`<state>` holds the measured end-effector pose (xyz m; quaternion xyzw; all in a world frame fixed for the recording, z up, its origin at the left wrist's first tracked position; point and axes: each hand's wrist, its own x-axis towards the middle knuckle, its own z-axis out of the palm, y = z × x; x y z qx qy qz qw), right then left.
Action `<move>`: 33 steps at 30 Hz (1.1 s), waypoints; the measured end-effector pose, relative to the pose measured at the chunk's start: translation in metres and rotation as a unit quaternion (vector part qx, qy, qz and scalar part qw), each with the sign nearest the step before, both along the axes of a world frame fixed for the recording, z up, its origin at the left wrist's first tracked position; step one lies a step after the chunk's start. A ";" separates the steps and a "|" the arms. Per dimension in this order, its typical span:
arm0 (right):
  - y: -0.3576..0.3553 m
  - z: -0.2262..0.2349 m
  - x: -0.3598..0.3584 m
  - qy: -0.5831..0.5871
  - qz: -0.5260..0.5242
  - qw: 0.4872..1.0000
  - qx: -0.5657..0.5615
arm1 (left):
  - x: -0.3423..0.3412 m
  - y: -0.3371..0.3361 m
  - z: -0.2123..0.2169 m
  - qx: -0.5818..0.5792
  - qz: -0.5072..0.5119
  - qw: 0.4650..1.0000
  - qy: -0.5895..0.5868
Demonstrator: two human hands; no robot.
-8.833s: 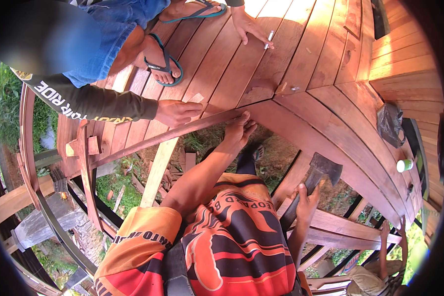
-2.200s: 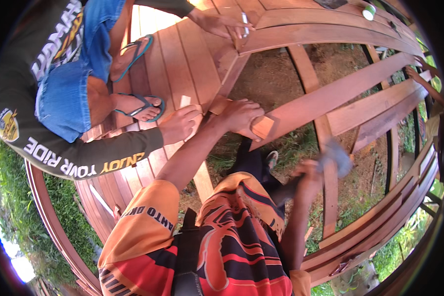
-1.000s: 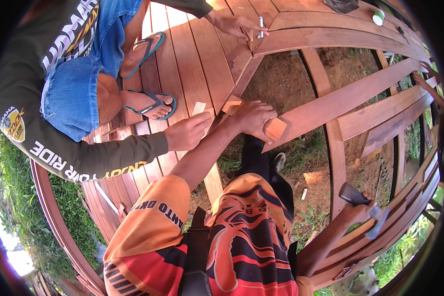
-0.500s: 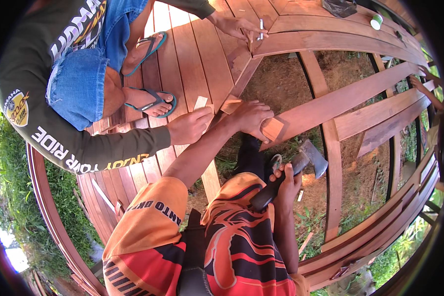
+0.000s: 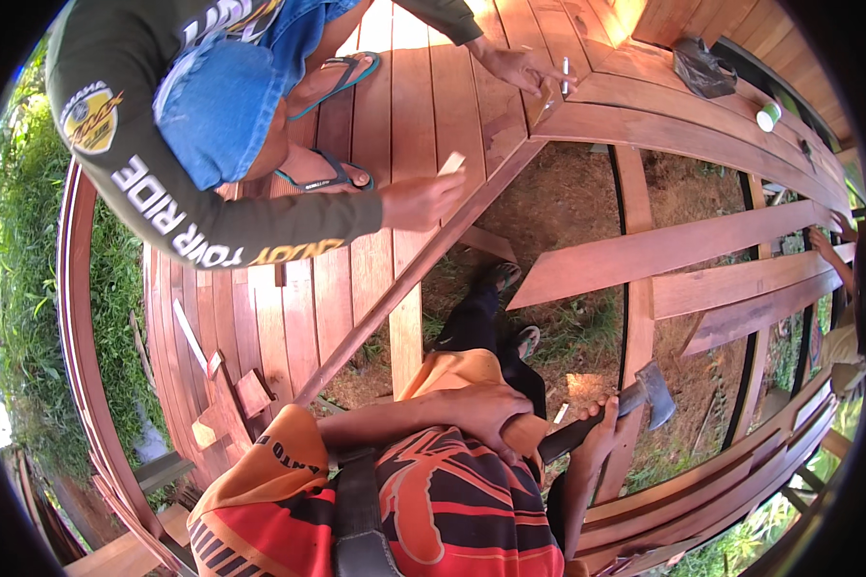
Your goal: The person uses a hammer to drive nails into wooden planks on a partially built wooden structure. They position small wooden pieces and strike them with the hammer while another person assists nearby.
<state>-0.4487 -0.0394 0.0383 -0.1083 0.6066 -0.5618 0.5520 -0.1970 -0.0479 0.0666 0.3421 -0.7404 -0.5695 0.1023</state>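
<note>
My left hand point(image 5: 498, 415) is drawn in close to my body, fingers wrapped round a short wooden block point(image 5: 525, 435). Beside it, my right hand point(image 5: 598, 435) grips the dark handle of a hatchet point(image 5: 656, 394), whose grey head points away to the right. The block lies close to the lower end of the hatchet's handle; whether they touch I cannot tell. Past my hands, a long loose plank point(image 5: 664, 252) with an angled end lies across the joists point(image 5: 635, 202).
A crouching co-worker in a dark long sleeve point(image 5: 250, 226) holds a small wood piece point(image 5: 452, 163) and a thin white stick point(image 5: 565, 72). Open gaps show soil between joists. A black bag point(image 5: 704, 69) and green-white cup point(image 5: 769, 116) rest on far boards. Another person's hand point(image 5: 823, 245) is at right.
My left hand has come back from the plank's end toward my body, bringing the block. The hatchet has shifted right and slightly down in view. The whole view has shifted too.
</note>
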 end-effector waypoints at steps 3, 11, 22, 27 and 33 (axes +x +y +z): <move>0.001 -0.003 -0.008 -0.002 -0.016 1.000 0.008 | 0.021 0.015 0.004 0.009 0.054 0.999 0.001; 0.034 -0.003 0.004 -0.027 -0.059 0.998 -0.014 | 0.129 0.035 -0.013 0.049 0.411 0.906 0.081; 0.052 -0.012 0.024 -0.025 -0.063 0.997 0.034 | 0.129 -0.033 -0.009 -0.215 0.270 0.918 -0.196; 0.022 -0.006 0.040 -0.027 -0.005 0.999 0.018 | 0.062 -0.136 -0.048 -0.342 0.087 0.925 -0.141; -0.008 0.000 0.067 -0.029 0.049 0.998 0.007 | 0.070 -0.200 -0.069 -0.308 -0.005 0.939 -0.152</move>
